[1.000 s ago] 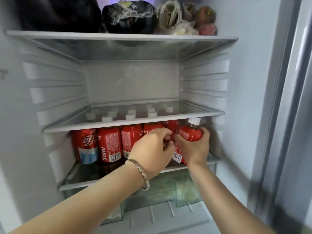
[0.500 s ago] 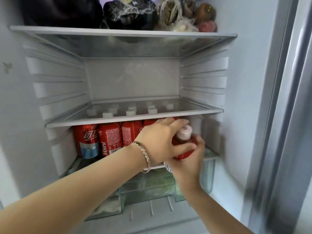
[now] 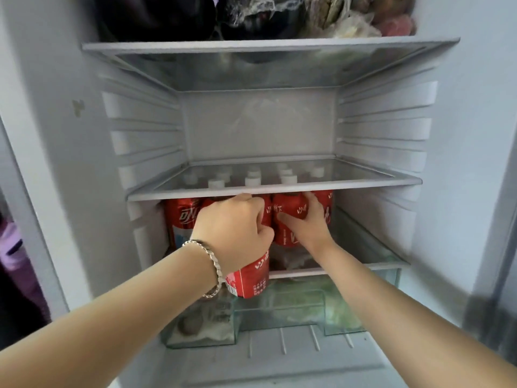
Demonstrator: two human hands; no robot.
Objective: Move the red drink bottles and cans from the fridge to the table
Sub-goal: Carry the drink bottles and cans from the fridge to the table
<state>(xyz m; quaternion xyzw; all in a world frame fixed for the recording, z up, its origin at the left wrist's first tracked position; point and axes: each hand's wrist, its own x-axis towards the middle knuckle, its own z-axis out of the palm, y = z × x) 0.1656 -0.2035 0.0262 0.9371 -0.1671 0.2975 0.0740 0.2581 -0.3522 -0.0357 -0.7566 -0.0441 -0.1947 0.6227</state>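
Observation:
Red drink bottles with white caps (image 3: 253,180) stand in rows on the lower fridge shelf (image 3: 363,266), seen partly through the glass shelf above. A red can (image 3: 181,217) stands at the left end. My left hand (image 3: 232,228), with a bracelet on the wrist, is shut on one red bottle (image 3: 247,281); the bottle's lower half hangs below my palm, in front of the shelf edge. My right hand (image 3: 313,228) reaches in beside it and wraps around another red bottle (image 3: 291,208) standing on the shelf, thumb on its left side, fingers over its right shoulder.
The glass shelf (image 3: 279,189) sits just above the bottle caps and leaves little headroom. Clear crisper drawers (image 3: 279,306) with vegetables lie below. Wrapped food and dark bags (image 3: 251,15) fill the top shelf. The fridge door edge (image 3: 503,219) is at the right.
My right hand pulled a bottle off the shelf and passed it to my left hand, which now holds it. My right hand has gone back in and closed on another bottle.

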